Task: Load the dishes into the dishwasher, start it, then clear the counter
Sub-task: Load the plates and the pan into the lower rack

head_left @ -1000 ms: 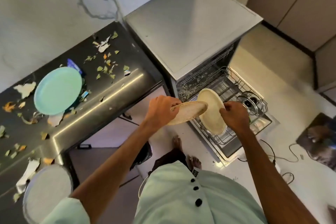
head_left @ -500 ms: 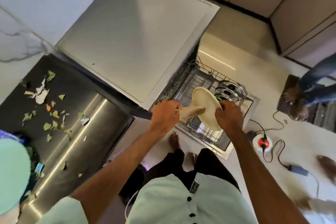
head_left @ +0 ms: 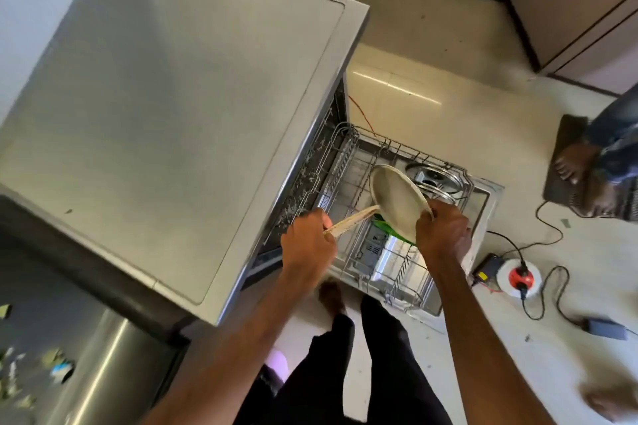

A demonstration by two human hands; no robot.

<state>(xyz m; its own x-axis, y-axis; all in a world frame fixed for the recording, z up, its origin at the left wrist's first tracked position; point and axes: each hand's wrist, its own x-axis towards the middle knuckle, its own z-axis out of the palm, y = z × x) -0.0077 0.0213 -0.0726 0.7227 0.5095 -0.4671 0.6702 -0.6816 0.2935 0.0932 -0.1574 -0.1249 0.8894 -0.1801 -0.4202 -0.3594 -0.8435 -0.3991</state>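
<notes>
Right now both hands are over the pulled-out rack (head_left: 397,252) of the dishwasher (head_left: 172,114), each closed on a plate. Left hand (head_left: 307,245) grips a speckled tan plate (head_left: 352,222) by its near-left edge; plate seen almost edge-on, nearly flat, its far tip touching or just short of the cream plate, cannot tell which. Right hand (head_left: 443,235) grips a cream plate (head_left: 397,200) at its near-right rim, fingers curled over the edge; plate is tilted, face turned up and left, held above the rack's middle. Whether its lower edge sits in the tines is hidden by the hand.

Green item (head_left: 393,235) shows just below the cream plate, inside the rack; shape unclear. Steel lids (head_left: 435,179) lie at the rack's far right, just beyond the cream plate. Rack rests over the open door (head_left: 483,197), near part of the rack empty wire.

Dishwasher top fills the left-centre. Counter (head_left: 103,373) at near left, dark and steel, with paper scraps (head_left: 20,386) at its left edge, blurred.

Floor right: red-and-white cable reel (head_left: 518,278) near the door corner, black cords trailing from it, grey adapter (head_left: 606,328) further near-right. Another person's foot (head_left: 573,162) on a dark mat (head_left: 566,162) at far right. Wearer's dark trousers and bare foot (head_left: 331,293) near centre.
</notes>
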